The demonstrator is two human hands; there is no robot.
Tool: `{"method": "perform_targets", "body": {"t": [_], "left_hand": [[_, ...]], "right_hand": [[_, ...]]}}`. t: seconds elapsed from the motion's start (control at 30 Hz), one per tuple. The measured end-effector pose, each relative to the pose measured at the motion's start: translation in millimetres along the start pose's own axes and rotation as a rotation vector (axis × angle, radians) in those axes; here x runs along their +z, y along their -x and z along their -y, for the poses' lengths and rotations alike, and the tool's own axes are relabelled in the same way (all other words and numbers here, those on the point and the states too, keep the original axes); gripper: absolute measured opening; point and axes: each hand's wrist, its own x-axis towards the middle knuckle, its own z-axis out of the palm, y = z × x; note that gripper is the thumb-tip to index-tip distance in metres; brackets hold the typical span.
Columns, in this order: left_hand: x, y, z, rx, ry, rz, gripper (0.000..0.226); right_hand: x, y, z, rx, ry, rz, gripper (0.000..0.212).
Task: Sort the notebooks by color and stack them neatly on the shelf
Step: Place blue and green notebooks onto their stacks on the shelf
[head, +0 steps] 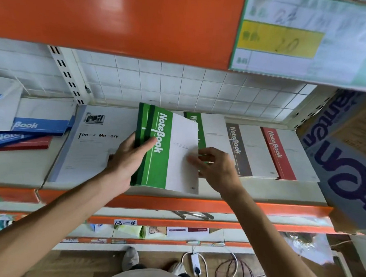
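Two green-spined paper notebooks (155, 149) are gripped in my left hand (125, 158) above the white shelf (260, 190); my right hand (215, 168) pinches their cover edge. Brown notebooks (248, 151) and red notebooks (284, 155) lie sorted; the jumbled blue notebooks (35, 126) remain, I judge.

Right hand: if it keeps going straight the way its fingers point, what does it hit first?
The right hand points left, so it would most likely meet the white cover of the green notebooks held by the left hand; it may already touch them.
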Motion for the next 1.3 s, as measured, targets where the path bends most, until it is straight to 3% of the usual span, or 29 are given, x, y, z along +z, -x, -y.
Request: {"method": "perform_targets", "body": {"t": [0.13, 0.37, 0.5, 0.77, 0.9, 1.3], "left_hand": [[8, -4, 0, 0.028, -0.022, 0.018, 0.014], [-5, -11, -10, 0.041, -0.021, -0.113, 0.014], [-14, -9, -11, 0.044, -0.018, -0.134, 0.014], [-27, -5, -8, 0.021, -0.014, -0.154, 0.013], [-30, -4, -6, 0.002, -0.01, -0.168, 0.013], [-22, 0, -10, 0.0, 0.032, -0.164, 0.015]], "right_hand": [[-21, -3, -11, 0.04, -0.135, -0.117, 0.023], [-79, -55, -18, 0.038, 0.015, -0.385, 0.021], [-85, -79, -17, 0.074, 0.126, -0.355, 0.023], [-72, -86, -11, -0.03, 0.507, -0.321, 0.031], [-67, -82, -14, -0.043, 0.654, -0.318, 0.026], [-57, -65, -16, -0.057, 0.703, -0.221, 0.019]]}}
